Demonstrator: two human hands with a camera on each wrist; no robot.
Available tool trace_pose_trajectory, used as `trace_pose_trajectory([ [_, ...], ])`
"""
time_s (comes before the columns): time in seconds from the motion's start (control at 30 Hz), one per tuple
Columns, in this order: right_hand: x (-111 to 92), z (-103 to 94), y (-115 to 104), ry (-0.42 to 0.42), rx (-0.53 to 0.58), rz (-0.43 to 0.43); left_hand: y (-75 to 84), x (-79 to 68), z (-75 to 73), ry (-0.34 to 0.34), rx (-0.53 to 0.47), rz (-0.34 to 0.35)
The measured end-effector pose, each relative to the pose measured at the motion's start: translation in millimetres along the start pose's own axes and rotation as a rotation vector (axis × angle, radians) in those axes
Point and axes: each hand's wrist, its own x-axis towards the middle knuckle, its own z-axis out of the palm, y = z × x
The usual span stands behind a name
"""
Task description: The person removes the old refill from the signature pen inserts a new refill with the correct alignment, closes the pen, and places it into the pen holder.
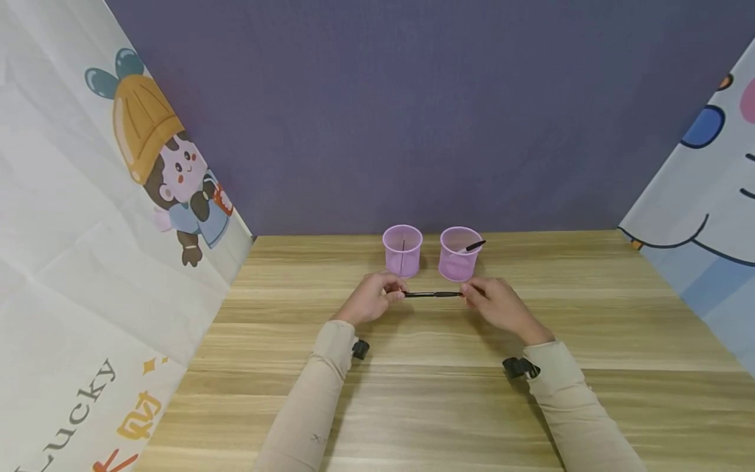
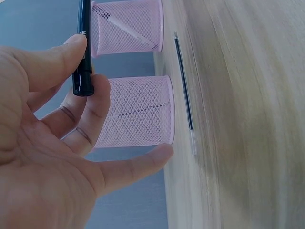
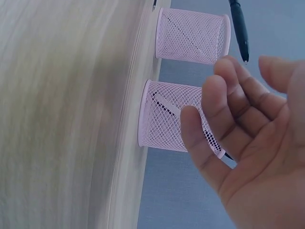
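My left hand [image 1: 373, 298] pinches the rear end of a black pen [image 2: 84, 47] between thumb and fingers, its little finger stretched out. The pen is level above the table, its tip pointing at my right hand [image 1: 501, 307]. In the right wrist view the bare tip of the pen [image 3: 240, 33] sits in the gap between my right thumb and forefinger, with neither seen closing on it. A thin dark pen refill [image 2: 183, 78] with a clear end lies on the table before the cups; I cannot make it out separately in the head view.
Two pink mesh cups stand behind my hands. The left cup [image 1: 393, 262] contains a thin dark rod; the right cup [image 1: 453, 269] holds a slanted white pen with a black end [image 1: 475, 246]. A dark wall [image 1: 436, 118] rises behind the wooden table [image 1: 436, 406], with printed cloths at both sides.
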Motion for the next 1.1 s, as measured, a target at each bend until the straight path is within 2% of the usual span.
trace_pose_trajectory([
  [0.27, 0.0, -2.4, -2.5, -0.008, 0.021, 0.003, -2.5, 1.4, 0.2, 0.016, -0.003, 0.02],
  [1.1, -0.9, 0.3, -1.2, 0.004, 0.046, -0.034, -2.1, 0.1, -0.2, 0.021, 0.01, 0.025],
])
